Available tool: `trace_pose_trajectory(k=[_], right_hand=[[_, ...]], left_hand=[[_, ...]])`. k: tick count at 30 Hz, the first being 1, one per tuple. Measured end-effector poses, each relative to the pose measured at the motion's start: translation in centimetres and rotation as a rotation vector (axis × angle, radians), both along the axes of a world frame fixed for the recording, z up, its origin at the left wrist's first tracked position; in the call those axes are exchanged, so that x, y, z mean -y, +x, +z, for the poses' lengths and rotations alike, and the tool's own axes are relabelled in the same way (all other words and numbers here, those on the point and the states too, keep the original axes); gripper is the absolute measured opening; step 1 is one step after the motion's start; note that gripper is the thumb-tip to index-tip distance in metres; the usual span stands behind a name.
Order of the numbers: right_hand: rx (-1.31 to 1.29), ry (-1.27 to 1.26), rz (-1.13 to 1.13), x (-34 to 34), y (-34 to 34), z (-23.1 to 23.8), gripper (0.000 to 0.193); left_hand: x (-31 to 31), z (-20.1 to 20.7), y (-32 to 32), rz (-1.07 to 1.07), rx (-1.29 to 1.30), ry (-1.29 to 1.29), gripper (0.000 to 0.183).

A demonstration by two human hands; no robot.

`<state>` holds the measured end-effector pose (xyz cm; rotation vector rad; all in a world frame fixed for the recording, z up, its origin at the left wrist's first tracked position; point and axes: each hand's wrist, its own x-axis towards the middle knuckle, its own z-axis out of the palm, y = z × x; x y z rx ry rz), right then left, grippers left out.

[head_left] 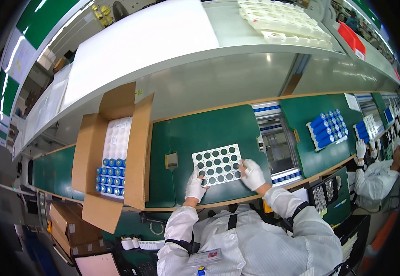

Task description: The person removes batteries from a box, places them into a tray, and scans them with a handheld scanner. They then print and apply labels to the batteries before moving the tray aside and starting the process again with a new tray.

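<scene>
A white plate with rows of round holes (212, 162) is before me, over the green worktop (204, 129). My left hand (195, 186), in a white glove with bare fingertips, grips its lower left corner. At its right edge my right hand (253, 175), gloved the same way, has thumb and fingers closed on the rim. Green shows through the holes. Whether the plate rests on the worktop or is slightly raised, I cannot tell.
Left stands an open cardboard box (137, 152) with blue cylindrical cells (111, 177) and white packing. Right of the worktop runs a conveyor gap (276, 142). Beyond it sits a block of blue cells (328, 129). A shelf (227, 39) overhangs the back. A co-worker (377, 179) works far right.
</scene>
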<state>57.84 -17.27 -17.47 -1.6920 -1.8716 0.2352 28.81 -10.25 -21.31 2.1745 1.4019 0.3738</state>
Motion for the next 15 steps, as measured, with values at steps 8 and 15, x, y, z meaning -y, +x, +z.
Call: trace_pose_trajectory(k=[8, 15], right_hand=[[0.306, -0.15, 0.225, -1.2, -6.9, -3.4, 0.064], [0.218, 0.057, 0.706, 1.1, -15.4, 0.5, 0.079]], left_hand=[[7.0, 4.3, -3.3, 0.15, 0.02, 0.17, 0.052], [27.8, 8.7, -15.7, 1.172, 0.093, 0.315, 0.041]])
